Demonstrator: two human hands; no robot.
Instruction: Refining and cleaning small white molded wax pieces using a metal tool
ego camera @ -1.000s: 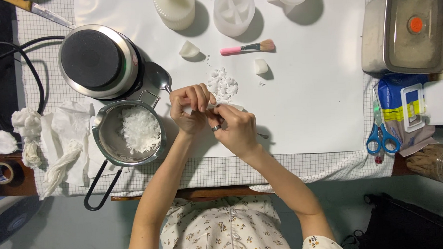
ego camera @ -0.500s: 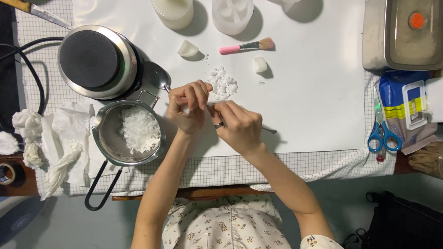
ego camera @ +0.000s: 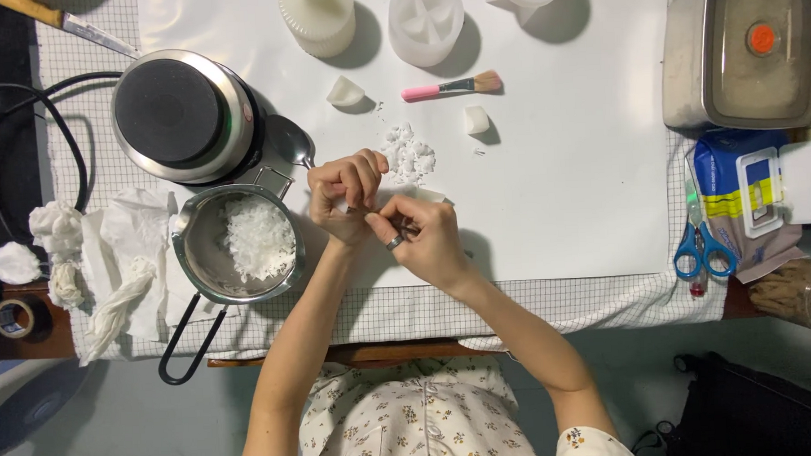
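Step in hand, as judged: breaking a white wax piece [ego camera: 429, 196] down into flakes over the counter [ego camera: 557, 205].

The left hand [ego camera: 346, 192] is curling its fingers closed around something small; what sits inside that grip is hidden, so I cannot tell if it is a wax fragment. The right hand [ego camera: 428, 236], wearing a ring, is pinching in toward the left, fingers narrow; the white wax piece is showing just above its knuckles, touching or nearly touching them. Whether a tool is pinched there cannot be told.

A pile of white shavings [ego camera: 409, 156] is lying just above the hands. A small saucepan [ego camera: 235, 247] holding more white flakes is sitting just left of the left hand, below the electric hot plate [ego camera: 175, 115]. Two further wax chunks, one [ego camera: 345, 92] and another [ego camera: 476, 119], are lying near a pink-handled brush [ego camera: 450, 87].

Next move, as judged, is calling for steady pressure and keeping the fragments falling on the white sheet, near the pile.
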